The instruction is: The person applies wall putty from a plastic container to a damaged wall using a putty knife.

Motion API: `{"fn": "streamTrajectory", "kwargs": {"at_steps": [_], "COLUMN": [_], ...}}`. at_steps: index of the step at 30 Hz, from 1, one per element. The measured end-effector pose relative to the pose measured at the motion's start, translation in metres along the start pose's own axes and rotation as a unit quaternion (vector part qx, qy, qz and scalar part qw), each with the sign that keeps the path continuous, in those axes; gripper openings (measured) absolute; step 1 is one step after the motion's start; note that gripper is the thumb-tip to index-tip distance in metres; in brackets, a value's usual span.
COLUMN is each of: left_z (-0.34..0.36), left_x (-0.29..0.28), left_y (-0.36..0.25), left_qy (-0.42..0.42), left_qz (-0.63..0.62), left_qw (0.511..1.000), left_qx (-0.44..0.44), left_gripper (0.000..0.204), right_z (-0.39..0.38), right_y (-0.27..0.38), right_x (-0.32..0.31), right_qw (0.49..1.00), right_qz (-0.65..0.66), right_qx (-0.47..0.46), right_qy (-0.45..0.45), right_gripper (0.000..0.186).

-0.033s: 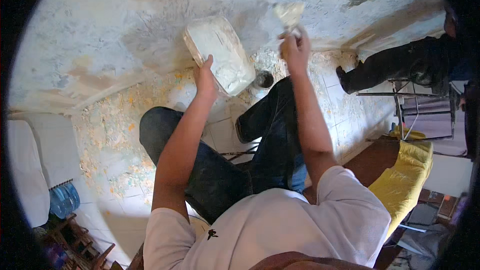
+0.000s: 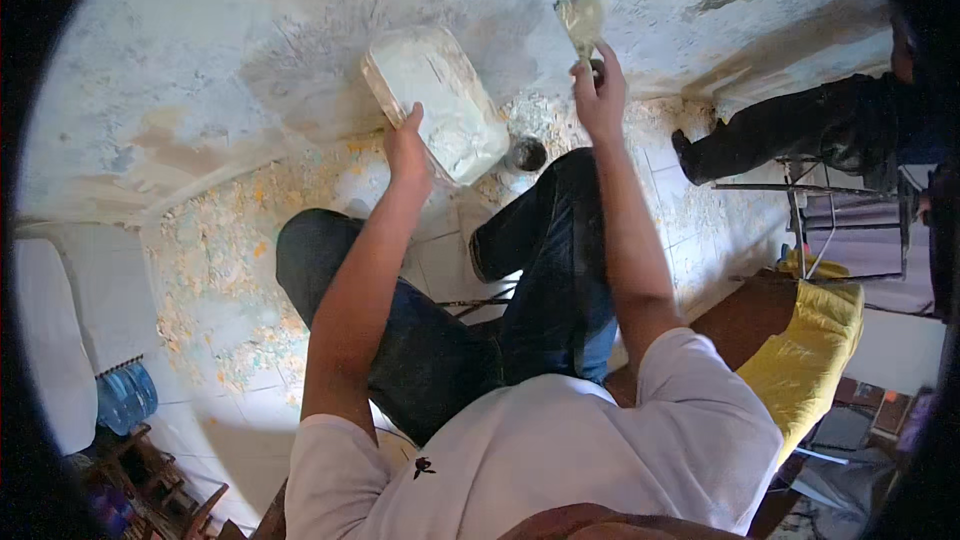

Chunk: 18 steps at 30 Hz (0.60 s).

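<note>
My left hand (image 2: 408,150) is closed on the edge of a shallow rectangular tray (image 2: 385,98) that holds white plaster-like paste (image 2: 440,90). The thumb lies on top and the other fingers are hidden beneath. In my right hand (image 2: 600,100) is a putty knife (image 2: 582,20), gripped by its handle. Pale paste coats its wide blade, which points away from me at the wall (image 2: 330,0). Whether the blade touches the wall I cannot tell. The wall is patchy, with grey, white and brownish areas.
Paint flakes and debris (image 2: 230,270) litter the tiled floor beneath the wall. A dark round container (image 2: 527,155) stands near my knee. At right, another person's dark-trousered leg (image 2: 800,130) extends by a metal frame (image 2: 800,200). A yellow cloth (image 2: 810,350) and a blue water bottle (image 2: 127,398) are nearby.
My right hand has shifted slightly right, and the putty knife's blade has turned and moved a little farther away. The tray has shifted slightly up and left with my left hand.
</note>
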<state>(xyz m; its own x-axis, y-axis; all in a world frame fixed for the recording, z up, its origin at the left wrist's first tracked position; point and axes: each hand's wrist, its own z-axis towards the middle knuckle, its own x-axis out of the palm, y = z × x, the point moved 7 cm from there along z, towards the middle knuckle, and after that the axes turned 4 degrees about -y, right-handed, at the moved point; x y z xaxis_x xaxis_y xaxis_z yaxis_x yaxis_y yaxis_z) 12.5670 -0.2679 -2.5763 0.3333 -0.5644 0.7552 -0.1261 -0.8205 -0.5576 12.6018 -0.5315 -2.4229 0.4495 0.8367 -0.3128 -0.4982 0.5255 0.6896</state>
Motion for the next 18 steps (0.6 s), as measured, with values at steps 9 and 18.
{"fn": "streamTrajectory", "kwargs": {"at_steps": [9,18], "left_z": [0.016,0.044], "left_x": [-0.012,-0.01], "left_y": [-0.011,0.024], "left_qy": [-0.043,-0.02], "left_qz": [0.014,0.015], "left_qw": [0.996,0.999], "left_qx": [0.073,0.027], "left_gripper": [0.052,0.054], "right_z": [0.008,0.027], "right_y": [-0.136,-0.206], "right_x": [-0.033,-0.078], "right_qw": [0.937,0.95], "right_qz": [-0.307,-0.302], "right_qx": [0.076,0.056], "right_qy": [0.15,0.065], "right_gripper": [0.034,0.028]}}
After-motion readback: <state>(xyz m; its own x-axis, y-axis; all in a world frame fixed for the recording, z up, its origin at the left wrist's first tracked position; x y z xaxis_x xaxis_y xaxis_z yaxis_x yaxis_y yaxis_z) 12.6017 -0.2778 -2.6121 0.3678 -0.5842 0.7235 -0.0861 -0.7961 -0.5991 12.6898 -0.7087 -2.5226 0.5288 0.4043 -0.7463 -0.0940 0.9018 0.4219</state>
